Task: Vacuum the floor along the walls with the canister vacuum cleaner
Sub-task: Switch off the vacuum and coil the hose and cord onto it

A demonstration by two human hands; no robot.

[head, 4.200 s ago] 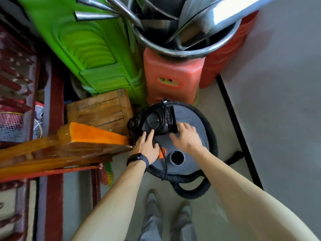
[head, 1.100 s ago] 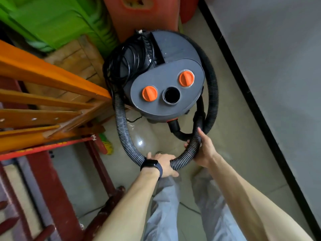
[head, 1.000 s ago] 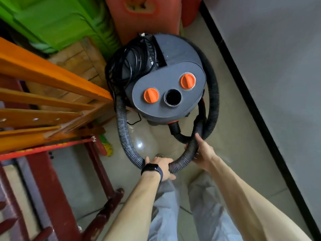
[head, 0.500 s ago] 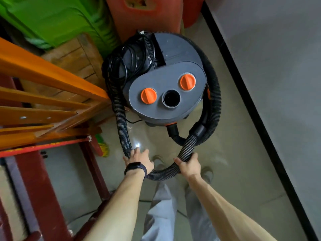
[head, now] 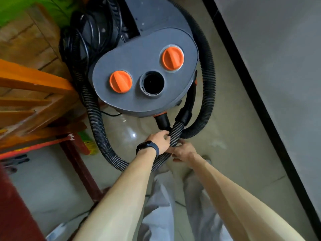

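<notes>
The grey canister vacuum cleaner stands on the floor below me, with two orange knobs and an open round port on its lid. Its black ribbed hose loops round both sides of the body and meets in front of it. My left hand, with a black wristband, grips the hose just below the black inlet fitting. My right hand holds the same hose from the right side, close against the left hand. A black power cord lies coiled on the back of the canister.
A grey wall with a black skirting strip runs along the right. Orange and red wooden furniture crowds the left, with a wooden crate behind. Pale tiled floor lies between canister and wall. My legs are below.
Both hands slid along the hose toward the inlet fitting and came together. My view has moved closer to the canister.
</notes>
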